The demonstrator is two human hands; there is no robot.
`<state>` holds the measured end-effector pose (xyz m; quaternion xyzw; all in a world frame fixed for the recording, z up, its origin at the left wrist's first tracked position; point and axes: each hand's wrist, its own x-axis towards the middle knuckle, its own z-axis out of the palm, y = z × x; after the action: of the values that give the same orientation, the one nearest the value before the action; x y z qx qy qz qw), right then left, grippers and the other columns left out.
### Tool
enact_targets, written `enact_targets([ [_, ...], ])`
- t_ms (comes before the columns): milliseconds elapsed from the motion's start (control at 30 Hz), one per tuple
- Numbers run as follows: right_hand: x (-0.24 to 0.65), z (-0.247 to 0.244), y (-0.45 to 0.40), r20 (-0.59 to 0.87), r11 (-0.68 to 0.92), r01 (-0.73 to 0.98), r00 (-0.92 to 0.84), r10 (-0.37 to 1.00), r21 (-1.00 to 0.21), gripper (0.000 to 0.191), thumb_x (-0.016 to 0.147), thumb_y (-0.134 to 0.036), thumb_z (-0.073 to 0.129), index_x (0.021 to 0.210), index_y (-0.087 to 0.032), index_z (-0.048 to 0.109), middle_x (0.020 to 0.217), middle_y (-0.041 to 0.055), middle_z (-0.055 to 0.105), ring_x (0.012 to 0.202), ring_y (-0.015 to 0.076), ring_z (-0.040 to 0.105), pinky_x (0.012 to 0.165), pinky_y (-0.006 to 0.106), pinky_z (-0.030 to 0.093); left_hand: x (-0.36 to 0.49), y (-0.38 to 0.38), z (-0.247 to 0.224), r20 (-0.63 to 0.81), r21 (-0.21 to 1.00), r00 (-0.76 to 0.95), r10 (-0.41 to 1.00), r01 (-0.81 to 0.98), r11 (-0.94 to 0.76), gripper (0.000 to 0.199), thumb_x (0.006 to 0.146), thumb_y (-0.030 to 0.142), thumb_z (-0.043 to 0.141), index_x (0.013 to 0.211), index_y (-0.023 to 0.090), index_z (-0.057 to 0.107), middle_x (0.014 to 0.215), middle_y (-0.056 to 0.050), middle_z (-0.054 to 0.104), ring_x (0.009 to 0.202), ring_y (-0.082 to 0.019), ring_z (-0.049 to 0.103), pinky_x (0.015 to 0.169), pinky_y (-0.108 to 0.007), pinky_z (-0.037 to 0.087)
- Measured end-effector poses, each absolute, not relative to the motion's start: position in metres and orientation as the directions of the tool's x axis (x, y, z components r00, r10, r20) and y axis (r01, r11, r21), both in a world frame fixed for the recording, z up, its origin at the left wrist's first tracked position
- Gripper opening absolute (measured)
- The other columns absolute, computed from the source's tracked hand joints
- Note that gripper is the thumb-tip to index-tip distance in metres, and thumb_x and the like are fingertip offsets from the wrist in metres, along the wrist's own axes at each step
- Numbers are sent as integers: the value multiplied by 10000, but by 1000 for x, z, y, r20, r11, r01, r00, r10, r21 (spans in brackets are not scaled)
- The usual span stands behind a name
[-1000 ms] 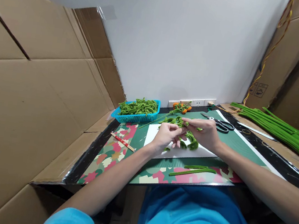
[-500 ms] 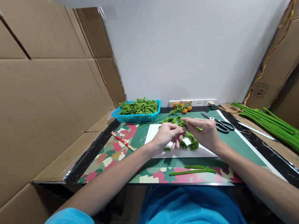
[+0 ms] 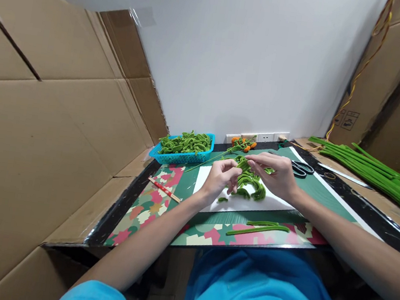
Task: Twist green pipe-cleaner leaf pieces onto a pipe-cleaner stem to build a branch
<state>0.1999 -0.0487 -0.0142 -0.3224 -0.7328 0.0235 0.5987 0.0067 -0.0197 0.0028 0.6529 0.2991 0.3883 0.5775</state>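
Observation:
My left hand (image 3: 219,178) is closed in a pinch on a short green pipe cleaner piece (image 3: 243,164) above the white sheet (image 3: 210,205). The fingertips and thumb of my right hand (image 3: 277,175) close together at the far end of that same piece. Below both hands lies a loose heap of curled green pipe cleaner pieces (image 3: 259,192), partly covered by my fingers. A small bent piece (image 3: 222,199) rests apart on the sheet. Nearer my body, a few straight green pipe cleaners (image 3: 257,230) lie on the mat's patterned edge.
A blue basket (image 3: 180,159) full of curled green pieces stands back left. Black-handled scissors (image 3: 303,169) lie behind my right hand. Orange pipe cleaner flowers (image 3: 244,144) are by the wall, a red-wrapped stick (image 3: 164,190) is at left, and a green pipe cleaner bundle (image 3: 378,177) lies right.
My hands have moved slightly apart, with the left shifting a little left. More of the green piece and the heap below shows between them.

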Motion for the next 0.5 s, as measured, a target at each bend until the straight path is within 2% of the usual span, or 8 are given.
enact_targets([
  [100, 201, -16, -48, 873, 795, 507, -151, 463, -334, 250, 1041, -308, 580, 1094, -251, 818, 847, 52, 766, 660, 167, 664, 611, 297, 519, 9, -21, 4, 183, 982, 530, 828, -52, -183, 427, 780, 424, 818, 1071, 180, 624, 877, -19, 712, 536, -171, 702, 391, -235, 473],
  [167, 201, -18, -47, 870, 787, 539, -184, 457, -300, 266, 1055, -311, 559, 1140, -246, 803, 855, 56, 754, 648, 158, 643, 606, 290, 500, 10, -21, 3, 193, 979, 549, 813, -59, -193, 487, 786, 471, 824, 1110, 172, 617, 1019, -63, 728, 566, -168, 712, 415, -245, 502],
  [233, 200, -20, -46, 874, 788, 557, -210, 438, -261, 267, 1062, -312, 550, 1143, -229, 791, 849, 58, 738, 631, 147, 619, 594, 279, 485, 11, -19, 0, 199, 978, 564, 802, -64, -198, 480, 786, 499, 830, 1052, 154, 628, 1031, -75, 724, 546, -146, 687, 409, -236, 495],
  [367, 199, -23, -43, 906, 793, 583, -217, 362, -177, 218, 1057, -258, 567, 1044, -191, 774, 781, 40, 698, 589, 124, 571, 570, 258, 450, 11, -17, -6, 240, 970, 559, 794, -100, -222, 446, 788, 509, 838, 942, 152, 620, 922, -32, 693, 506, -105, 634, 389, -204, 469],
  [500, 197, -26, -42, 920, 767, 629, -217, 326, -124, 197, 1044, -216, 576, 937, -195, 741, 708, 11, 657, 564, 116, 540, 561, 251, 425, 12, -19, -4, 268, 962, 533, 803, -106, -250, 427, 780, 485, 852, 868, 160, 588, 860, 0, 655, 513, -117, 654, 388, -203, 478],
])
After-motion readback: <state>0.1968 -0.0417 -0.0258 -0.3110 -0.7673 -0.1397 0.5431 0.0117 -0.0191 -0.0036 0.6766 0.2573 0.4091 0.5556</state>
